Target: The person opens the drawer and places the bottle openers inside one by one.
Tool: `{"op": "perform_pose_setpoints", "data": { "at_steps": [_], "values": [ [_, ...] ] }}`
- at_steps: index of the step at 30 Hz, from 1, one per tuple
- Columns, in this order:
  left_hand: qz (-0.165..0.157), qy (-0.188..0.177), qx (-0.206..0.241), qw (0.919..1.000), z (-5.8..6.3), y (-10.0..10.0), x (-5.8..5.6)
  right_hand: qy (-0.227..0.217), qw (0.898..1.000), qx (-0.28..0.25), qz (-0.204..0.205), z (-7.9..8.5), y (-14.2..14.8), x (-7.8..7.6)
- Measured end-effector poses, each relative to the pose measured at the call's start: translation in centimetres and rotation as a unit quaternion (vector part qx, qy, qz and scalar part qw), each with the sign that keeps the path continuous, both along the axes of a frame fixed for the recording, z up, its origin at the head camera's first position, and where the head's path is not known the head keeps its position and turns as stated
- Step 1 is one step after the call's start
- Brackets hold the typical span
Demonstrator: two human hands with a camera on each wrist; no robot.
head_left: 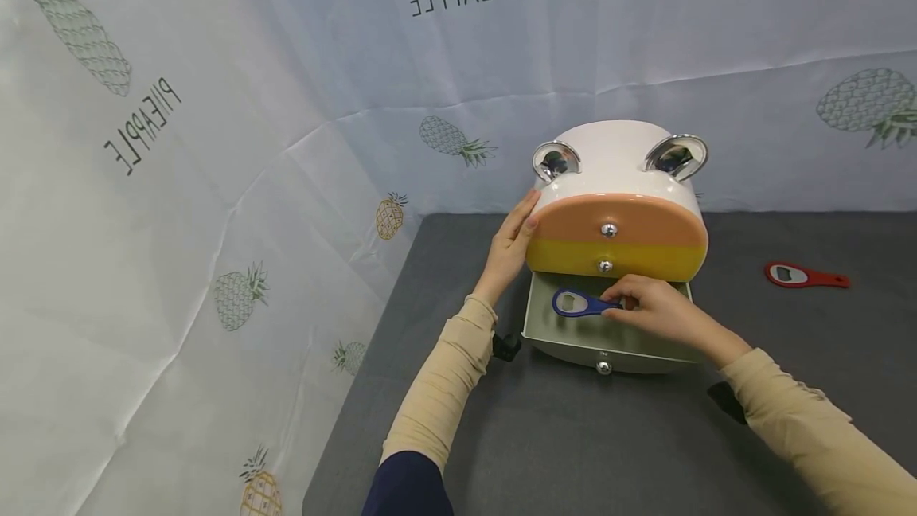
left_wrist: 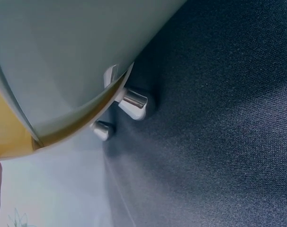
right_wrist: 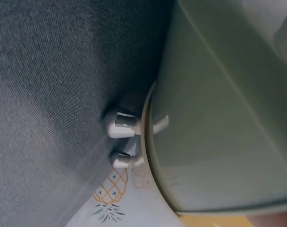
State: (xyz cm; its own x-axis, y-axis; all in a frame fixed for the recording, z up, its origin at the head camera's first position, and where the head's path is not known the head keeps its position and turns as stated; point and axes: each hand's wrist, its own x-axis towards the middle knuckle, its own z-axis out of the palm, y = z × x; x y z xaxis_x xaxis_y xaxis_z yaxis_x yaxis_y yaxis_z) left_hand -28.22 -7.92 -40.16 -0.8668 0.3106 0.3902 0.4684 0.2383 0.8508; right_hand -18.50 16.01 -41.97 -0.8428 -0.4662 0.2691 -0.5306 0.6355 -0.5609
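A small cabinet (head_left: 616, 158) with a white top, two shiny eye-like rings and an orange and yellow front stands on the grey cloth. Its green bottom drawer (head_left: 533, 317) is pulled out. My left hand (head_left: 507, 252) rests with extended fingers against the cabinet's left side. Over the drawer, my right hand (head_left: 655, 309) pinches the handle end of a blue bottle opener (head_left: 579, 305), whose head points left. The silver drawer knob (head_left: 604, 367) faces forward. In both wrist views the green drawer (left_wrist: 82, 42) (right_wrist: 219, 132) fills much of the picture.
A red bottle opener (head_left: 805, 275) lies on the grey table cloth (head_left: 616, 444), right of the cabinet. A pale curtain (head_left: 286, 102) printed with pineapples hangs behind and to the left. Two silver knobs (head_left: 607, 248) sit on the upper front.
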Motion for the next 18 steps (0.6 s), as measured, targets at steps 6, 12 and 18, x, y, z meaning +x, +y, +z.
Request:
{"op": "perform_pose_setpoints", "data": {
  "at_steps": [6,12,18],
  "values": [
    [0.001,-0.003,-0.009,1.0000,-0.1,-0.1,0.0,-0.023,0.999,0.030,0.007,-0.8,-0.3,-0.3],
    [-0.002,-0.007,-0.012,0.9999,0.0,-0.2,0.1,-0.049,0.997,0.049,0.028,-1.7,-0.3,-0.4],
    [-0.003,-0.004,-0.011,0.9999,0.1,-0.1,0.1,-0.053,0.995,0.066,0.043,-2.3,-0.2,-0.7]
  ]
}}
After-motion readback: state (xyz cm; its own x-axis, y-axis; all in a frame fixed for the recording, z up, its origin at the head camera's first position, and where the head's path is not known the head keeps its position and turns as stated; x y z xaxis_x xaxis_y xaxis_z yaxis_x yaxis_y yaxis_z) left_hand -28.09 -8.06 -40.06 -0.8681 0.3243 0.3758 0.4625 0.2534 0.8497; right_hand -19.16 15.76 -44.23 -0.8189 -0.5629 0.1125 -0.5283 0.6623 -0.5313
